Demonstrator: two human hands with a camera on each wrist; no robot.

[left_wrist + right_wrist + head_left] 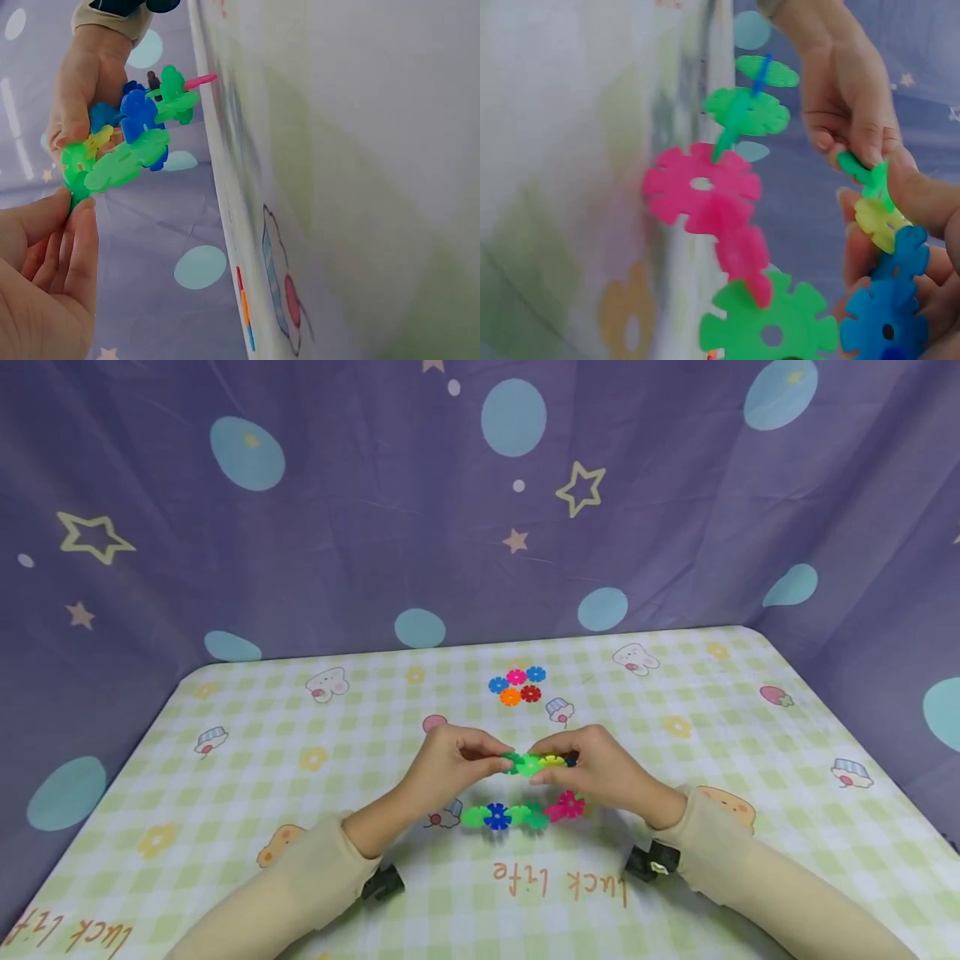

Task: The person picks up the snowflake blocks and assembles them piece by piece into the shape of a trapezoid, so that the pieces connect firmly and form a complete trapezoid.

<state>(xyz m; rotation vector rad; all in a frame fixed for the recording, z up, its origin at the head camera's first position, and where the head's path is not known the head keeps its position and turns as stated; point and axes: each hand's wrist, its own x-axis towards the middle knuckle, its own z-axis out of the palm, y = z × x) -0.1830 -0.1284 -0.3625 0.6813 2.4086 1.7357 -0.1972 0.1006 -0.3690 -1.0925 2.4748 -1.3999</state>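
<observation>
Flower-shaped notched plastic discs are slotted together in a chain. At one end, my left hand (450,764) pinches a dark green disc (512,763) between thumb and fingertips. My right hand (600,768) grips the chain right beside it, thumb at the bright green disc (878,184), with a yellow disc (881,223) and blue discs (885,319) along the palm side. The rest of the chain hangs nearer the body, below the hands, with a light green disc (474,817), a dark blue disc (497,816) and pink discs (572,803).
Several loose discs lie grouped farther back on the table, among them an orange disc (510,697) and a dark red disc (531,693). A green checked cloth (360,877) with printed pictures covers the table. Behind it hangs a purple curtain (337,543).
</observation>
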